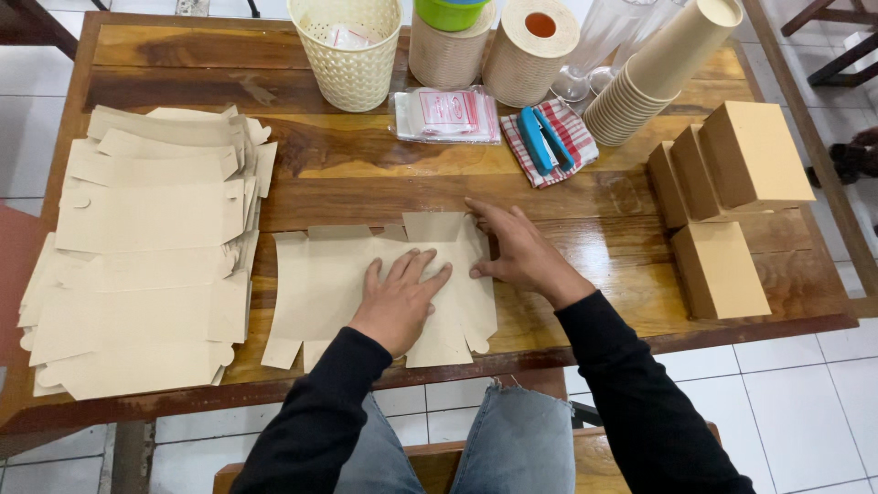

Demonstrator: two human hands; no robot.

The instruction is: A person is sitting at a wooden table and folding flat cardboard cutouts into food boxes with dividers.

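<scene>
Both hands lie spread flat: left hand (400,300) and right hand (517,252) press one unfolded cardboard sheet (320,288) on the table (366,174). Four folded boxes (722,197) stand right; a stack of flat sheets (151,261) lies left.

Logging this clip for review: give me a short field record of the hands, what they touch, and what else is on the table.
left hand: flat, palm down on the box blank
right hand: fingers at the blank's right flaps
blank: unfolded, flat at the table front edge
left of it: stack of blanks
right: four folded boxes
back: basket, paper rolls, paper cups, checked cloth
</scene>
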